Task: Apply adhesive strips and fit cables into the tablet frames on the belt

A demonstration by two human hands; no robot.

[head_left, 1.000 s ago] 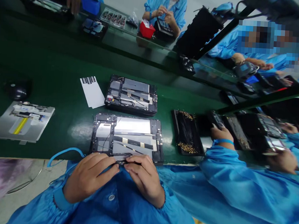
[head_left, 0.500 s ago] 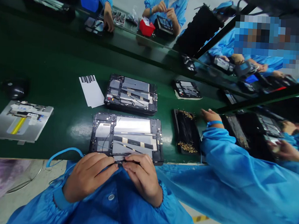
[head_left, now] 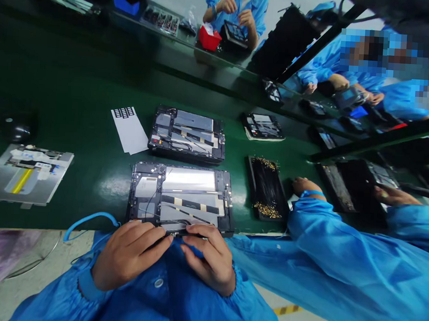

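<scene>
Left hand (head_left: 129,256) pinches the device (head_left: 187,197) at its six-o'clock edge, right hand (head_left: 211,258) resting there unclenched, another device (head_left: 187,134) at twelve.

The table (head_left: 89,191) is unevenly lit: its near part is moderately bright, while the upper left is sunk in dimness. Pale glare is thrown back from its surface on both sides of the device (head_left: 183,197), where a metal plate is brightly lit. The pink cloth (head_left: 2,273) is blurred, the right edge is stretched, and the upper right is partly masked by pixel blocks.
</scene>
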